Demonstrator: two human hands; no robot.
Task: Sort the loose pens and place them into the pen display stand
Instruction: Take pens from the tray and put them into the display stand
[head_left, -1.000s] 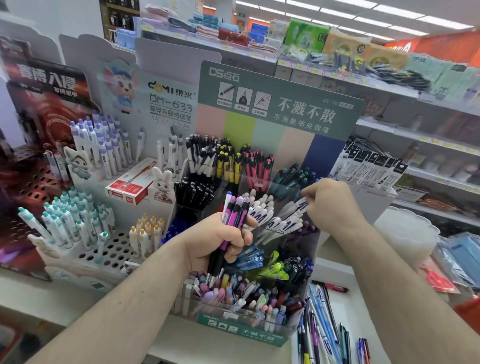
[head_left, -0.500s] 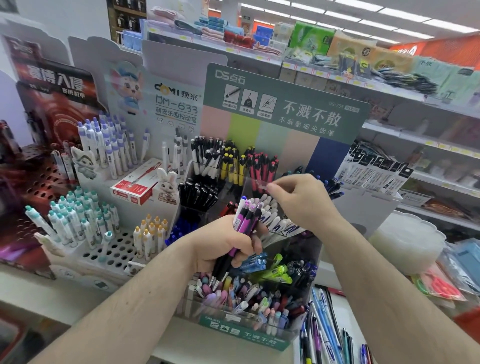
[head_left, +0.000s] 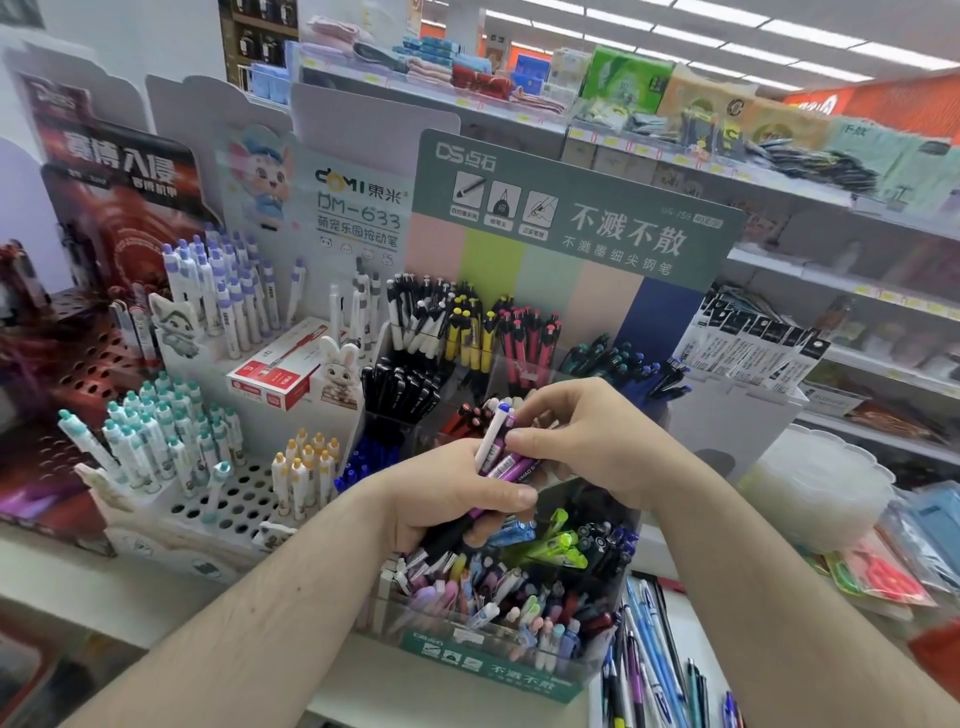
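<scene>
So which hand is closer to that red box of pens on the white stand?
Left. The left hand, gripping a bundle of purple pens, is right of and below the red box; the right hand lies farther right.

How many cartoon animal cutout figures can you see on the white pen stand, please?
2: a fox cutout at the stand's back left and a rabbit cutout beside the red box. Others may be hidden.

Bright, even light from ceiling strip lights (head_left: 810, 36); wide-angle bending and soft blur toward the edges.
</scene>
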